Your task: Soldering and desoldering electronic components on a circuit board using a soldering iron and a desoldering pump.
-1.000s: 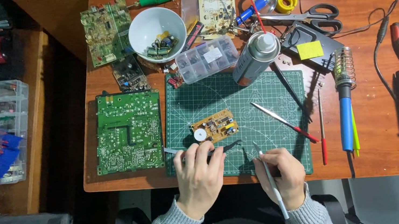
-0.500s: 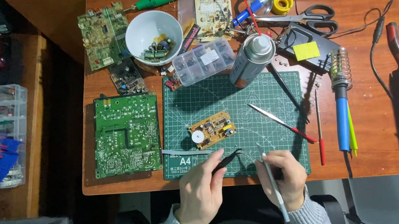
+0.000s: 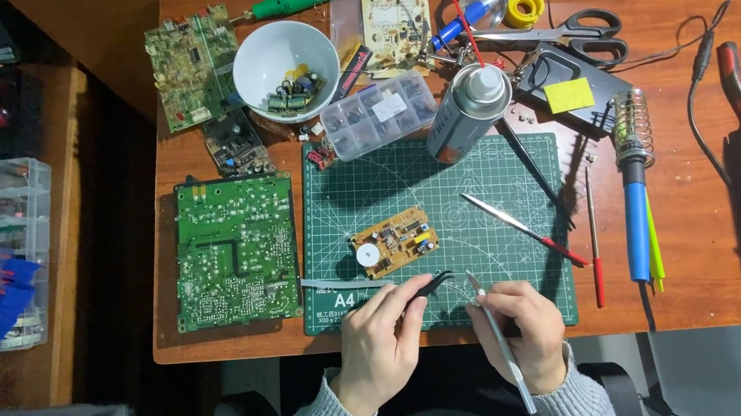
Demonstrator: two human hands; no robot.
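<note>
My left hand rests at the front edge of a green cutting mat and holds black tweezers whose tips point right. My right hand holds a thin silver hobby knife, blade tip up, just right of the tweezers. A small yellow circuit board with a white round part lies on the mat just beyond both hands, apart from them.
A large green circuit board lies left of the mat. A spray can, a clear parts box and a white bowl of components stand behind. A soldering iron, scissors and pliers lie right.
Both hands have drawn back toward the table's front edge, away from the small yellow board. The left hand's tweezers now point right, toward the knife tip.
</note>
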